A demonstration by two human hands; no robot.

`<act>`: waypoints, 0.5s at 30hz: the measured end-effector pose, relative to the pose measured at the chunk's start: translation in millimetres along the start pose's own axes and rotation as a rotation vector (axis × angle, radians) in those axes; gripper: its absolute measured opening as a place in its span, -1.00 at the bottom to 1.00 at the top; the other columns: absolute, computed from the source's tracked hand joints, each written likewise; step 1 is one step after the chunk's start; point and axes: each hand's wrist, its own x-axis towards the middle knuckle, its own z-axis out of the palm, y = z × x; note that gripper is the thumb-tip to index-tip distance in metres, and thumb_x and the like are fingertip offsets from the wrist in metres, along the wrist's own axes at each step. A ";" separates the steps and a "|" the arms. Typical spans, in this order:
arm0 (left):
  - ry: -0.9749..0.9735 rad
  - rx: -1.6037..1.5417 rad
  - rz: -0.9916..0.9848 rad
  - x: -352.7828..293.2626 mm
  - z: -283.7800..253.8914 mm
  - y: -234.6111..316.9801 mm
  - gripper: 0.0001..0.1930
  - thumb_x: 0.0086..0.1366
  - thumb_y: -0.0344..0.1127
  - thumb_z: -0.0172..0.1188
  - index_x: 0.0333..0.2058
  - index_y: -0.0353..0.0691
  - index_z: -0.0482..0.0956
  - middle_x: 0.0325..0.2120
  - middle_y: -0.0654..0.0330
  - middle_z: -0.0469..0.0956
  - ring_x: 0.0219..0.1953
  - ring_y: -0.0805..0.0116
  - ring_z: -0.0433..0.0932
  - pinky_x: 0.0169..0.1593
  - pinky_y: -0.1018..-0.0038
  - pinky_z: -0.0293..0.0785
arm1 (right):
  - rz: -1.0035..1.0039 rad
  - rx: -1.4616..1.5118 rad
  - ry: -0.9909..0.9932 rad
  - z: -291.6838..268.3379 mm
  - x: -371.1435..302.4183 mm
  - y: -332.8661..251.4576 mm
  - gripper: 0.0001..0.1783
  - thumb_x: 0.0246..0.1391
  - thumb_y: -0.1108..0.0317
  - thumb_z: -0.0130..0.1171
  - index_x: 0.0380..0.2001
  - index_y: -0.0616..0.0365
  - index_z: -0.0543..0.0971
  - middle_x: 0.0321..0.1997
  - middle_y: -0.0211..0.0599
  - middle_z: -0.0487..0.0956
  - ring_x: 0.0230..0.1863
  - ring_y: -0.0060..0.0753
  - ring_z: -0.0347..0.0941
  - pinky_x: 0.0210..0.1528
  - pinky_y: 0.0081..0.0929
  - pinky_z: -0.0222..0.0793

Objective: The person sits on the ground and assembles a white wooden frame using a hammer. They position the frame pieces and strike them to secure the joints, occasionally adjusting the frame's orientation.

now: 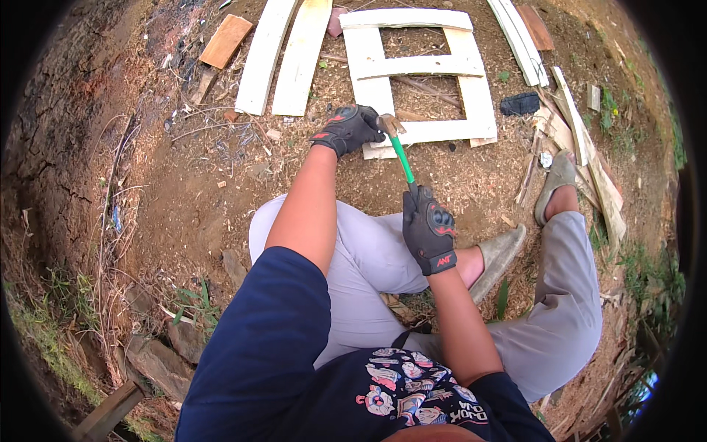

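Note:
My right hand (pixel 429 230), in a black and red work glove, is wrapped round the dark grip of a hammer (pixel 402 158) with a green shaft. The hammer's head lies over the near left corner of a pale wooden frame (pixel 436 132), right beside the fingers of my left hand (pixel 347 130). That hand wears a matching glove and its fingers are pinched together at the corner. Whatever they hold, if anything, is too small to make out. The frame lies flat on the ground, with two side boards and three crosspieces.
Two long pale boards (pixel 300 62) lie left of the frame, with a short reddish wood block (pixel 226 41) beyond. To the right are a black object (pixel 520 104) and several loose slats (pixel 582 140) by my foot. Wood chips litter the soil; stones (pixel 158 365) lie lower left.

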 end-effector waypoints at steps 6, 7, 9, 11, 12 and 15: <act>0.025 0.142 0.045 -1.0 5.8 3.3 -0.73 0.17 -0.15 0.52 -0.16 -0.04 0.83 -0.18 0.16 0.81 -0.11 0.16 0.75 0.03 0.27 0.64 | -0.015 -0.042 0.045 -6.9 -0.6 -2.4 -0.74 0.45 0.16 0.15 -0.23 0.12 0.59 -0.36 0.01 0.68 -0.41 0.13 0.64 -0.36 0.04 0.52; 0.020 0.095 0.042 -2.0 5.0 7.6 -0.72 0.19 -0.15 0.50 -0.12 -0.03 0.83 -0.17 0.15 0.81 -0.09 0.15 0.75 0.04 0.24 0.64 | -0.015 -0.020 0.046 -6.0 -1.2 -0.5 -0.73 0.45 0.15 0.15 -0.23 0.13 0.59 -0.36 0.01 0.68 -0.40 0.13 0.65 -0.35 0.04 0.52; 0.005 0.160 -0.012 -0.7 3.8 5.2 -0.72 0.18 -0.16 0.51 -0.13 -0.02 0.83 -0.17 0.16 0.81 -0.09 0.16 0.75 0.04 0.25 0.64 | -0.034 0.035 0.055 -5.8 2.4 -0.7 -0.72 0.46 0.14 0.14 -0.24 0.13 0.60 -0.35 0.03 0.68 -0.38 0.12 0.66 -0.34 0.02 0.54; 0.069 0.157 0.036 -0.2 2.3 0.1 -0.72 0.17 -0.16 0.53 -0.14 -0.02 0.83 -0.17 0.15 0.81 -0.08 0.15 0.75 0.05 0.26 0.65 | 0.036 -0.077 -0.087 -6.1 2.7 -2.7 -0.71 0.46 0.14 0.13 -0.23 0.14 0.60 -0.36 0.03 0.68 -0.37 0.13 0.66 -0.33 0.01 0.54; 0.044 0.199 0.034 1.4 0.7 -3.1 -0.73 0.17 -0.17 0.52 -0.14 -0.02 0.83 -0.17 0.15 0.80 -0.08 0.15 0.75 0.06 0.27 0.65 | 0.071 -0.133 -0.155 -7.0 3.5 -4.8 -0.70 0.47 0.13 0.12 -0.22 0.14 0.61 -0.36 0.03 0.67 -0.37 0.14 0.66 -0.33 0.01 0.54; -0.027 0.110 0.065 -4.3 -3.1 1.5 -0.74 0.18 -0.18 0.53 -0.15 -0.04 0.83 -0.14 0.15 0.80 -0.07 0.15 0.75 0.09 0.26 0.65 | 0.051 0.011 0.016 -8.7 2.4 -5.4 -0.68 0.48 0.11 0.10 -0.19 0.16 0.61 -0.37 0.04 0.67 -0.36 0.18 0.65 -0.30 0.05 0.52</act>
